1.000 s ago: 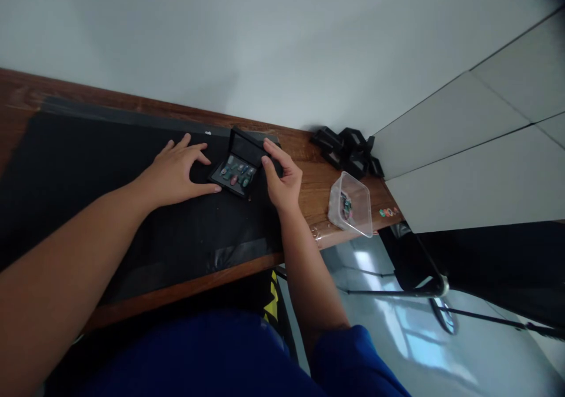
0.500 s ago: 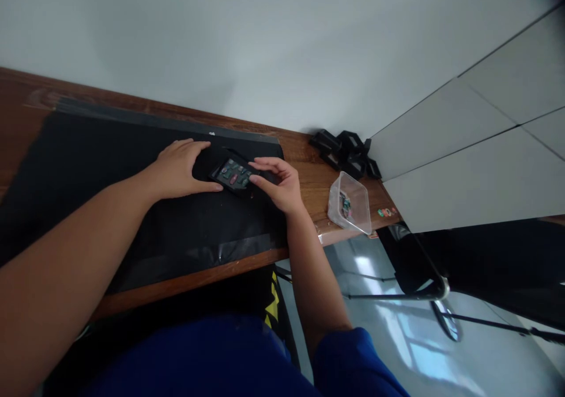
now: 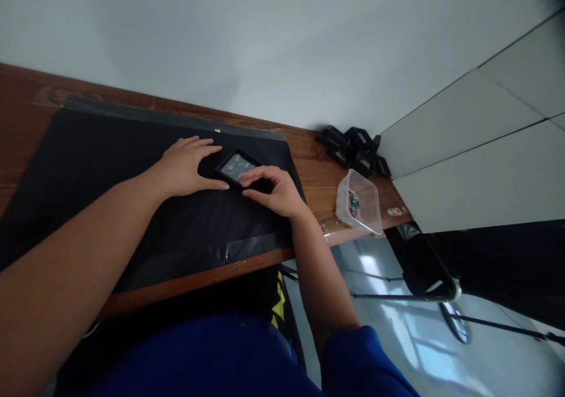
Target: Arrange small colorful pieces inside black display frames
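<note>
A small black-framed box (image 3: pixel 231 163) lies flat on the black mat (image 3: pixel 176 232). Small coloured pieces show dimly through its pale, glossy top, which looks like a clear cover. My left hand (image 3: pixel 188 164) rests on the mat left of the box, open, thumb and fingers spread, the thumb tip close to the box's near left corner. Over the box's right part, my right hand (image 3: pixel 278 192) has its fingertips on the glossy top and its thumb by the near edge. The fingers and thumb are apart, and they hide that end of the box.
Right of the mat, a clear plastic container (image 3: pixel 359 203) with small coloured pieces stands on the wooden table (image 3: pixel 315 176). Several black frames (image 3: pixel 355 150) are heaped behind it by the wall. Small round stickers (image 3: pixel 397 212) sit near the table's right end.
The box's top now looks pale and glossy, where its coloured pieces showed clearly before. My right hand's fingers have come down over the top. My left hand stays beside it. The view has shifted slightly.
</note>
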`<action>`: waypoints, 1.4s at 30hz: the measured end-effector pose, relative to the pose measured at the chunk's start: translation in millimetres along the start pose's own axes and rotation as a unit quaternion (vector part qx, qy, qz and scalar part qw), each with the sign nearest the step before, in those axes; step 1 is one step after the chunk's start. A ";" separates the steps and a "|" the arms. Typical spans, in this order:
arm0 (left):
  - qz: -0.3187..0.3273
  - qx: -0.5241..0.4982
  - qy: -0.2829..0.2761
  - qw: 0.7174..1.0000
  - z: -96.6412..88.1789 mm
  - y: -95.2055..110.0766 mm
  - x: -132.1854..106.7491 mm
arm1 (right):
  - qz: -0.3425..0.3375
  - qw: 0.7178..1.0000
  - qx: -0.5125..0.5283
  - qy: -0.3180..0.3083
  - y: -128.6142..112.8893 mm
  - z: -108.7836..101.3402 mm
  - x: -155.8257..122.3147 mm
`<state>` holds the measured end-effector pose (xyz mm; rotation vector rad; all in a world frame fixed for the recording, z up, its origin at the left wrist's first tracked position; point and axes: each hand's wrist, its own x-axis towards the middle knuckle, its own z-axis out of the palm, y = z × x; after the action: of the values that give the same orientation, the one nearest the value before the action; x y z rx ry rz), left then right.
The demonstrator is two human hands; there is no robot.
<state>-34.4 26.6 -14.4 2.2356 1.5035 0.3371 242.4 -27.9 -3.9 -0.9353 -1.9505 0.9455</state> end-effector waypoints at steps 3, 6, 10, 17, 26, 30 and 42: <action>-0.001 0.001 -0.004 1.000 -1.1 -0.4 -0.1 | -0.012 0.999 -0.034 0.011 -0.7 0.0 -0.1; 0.000 0.005 -0.010 1.000 -1.2 -1.1 0.1 | -0.006 0.998 -0.062 0.013 -2.5 -0.5 -0.1; 0.005 0.009 -0.013 1.000 0.5 -3.8 1.2 | 0.019 0.997 -0.070 0.012 -3.2 0.5 -0.2; 0.008 0.009 -0.011 1.000 1.6 -6.0 1.4 | -0.001 0.995 -0.095 0.018 -1.0 2.0 -2.0; 0.013 0.016 -0.016 1.000 6.6 -9.8 4.4 | 0.105 0.960 -0.242 0.097 13.3 9.0 -2.7; 0.015 0.019 -0.022 0.999 2.1 -2.2 2.4 | 0.131 0.958 -0.248 0.058 14.6 16.3 2.7; 0.013 0.030 -0.038 0.999 0.0 1.4 3.9 | -0.057 0.940 -0.264 0.207 -39.6 16.7 -39.6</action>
<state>-31.7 29.8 -13.9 2.2898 1.4639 0.2165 234.7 -84.1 10.0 -1.1866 -1.8839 0.1214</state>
